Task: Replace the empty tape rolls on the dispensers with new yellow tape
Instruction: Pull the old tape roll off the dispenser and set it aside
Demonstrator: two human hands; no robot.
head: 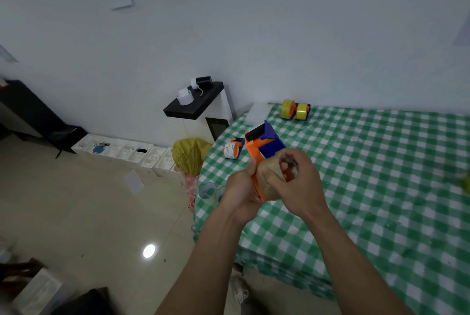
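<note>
Left hand [241,192] clamps the lower part of the orange-and-blue tape dispenser [262,146], held up over the near-left edge of the checked counter [381,187], its long axis running up and away toward the roller end. Right hand [297,182] pinches a pale, nearly spent tape roll [269,179] seated on the dispenser's hub, directly between both palms. The roll likely has to slide off sideways toward the right hand, which is nearer. Farther right, at the counter's back edge, dispensers loaded with yellow tape [295,109] wait.
</note>
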